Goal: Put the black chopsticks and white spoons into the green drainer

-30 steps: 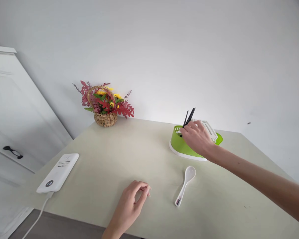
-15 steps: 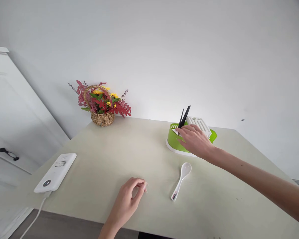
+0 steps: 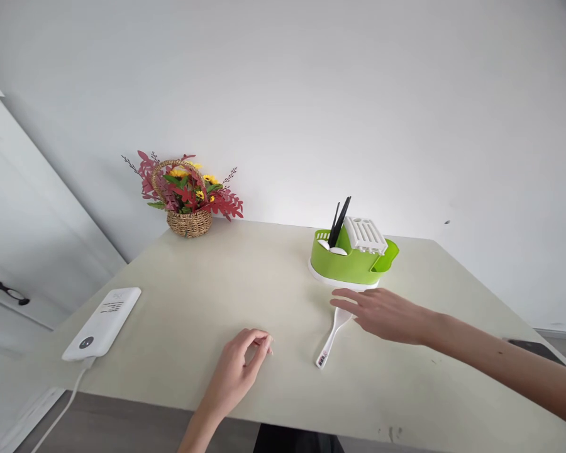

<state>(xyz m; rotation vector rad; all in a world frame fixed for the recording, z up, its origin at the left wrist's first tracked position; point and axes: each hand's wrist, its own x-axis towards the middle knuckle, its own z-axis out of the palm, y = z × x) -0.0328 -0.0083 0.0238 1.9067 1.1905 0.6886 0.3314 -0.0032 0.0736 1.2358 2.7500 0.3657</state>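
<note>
A white spoon [image 3: 329,345] with a label on its handle lies on the table, handle toward me. My right hand [image 3: 375,313] is over its bowl, fingers stretched and apart, holding nothing; it partly hides the bowl. Behind stands a green utensil holder [image 3: 344,267] on a white base, with a white slotted rack [image 3: 365,234] on top. Black chopsticks [image 3: 340,221] stick up from its left compartment, beside two white rounded ends [image 3: 338,251] that look like spoons. My left hand [image 3: 238,365] rests on the table left of the spoon, thumb and fingertips together, with nothing visible in them.
A white power bank [image 3: 102,322] with a cable [image 3: 63,409] lies at the left. A wicker basket of artificial flowers [image 3: 189,223] stands at the back left. A dark flat object [image 3: 536,349] shows at the right edge, partly behind my forearm. A white cabinet [image 3: 38,207] stands left.
My right hand has left the utensil holder and come down toward me, over the spoon's bowl. Two white rounded ends now show in the holder. My left hand stays in place.
</note>
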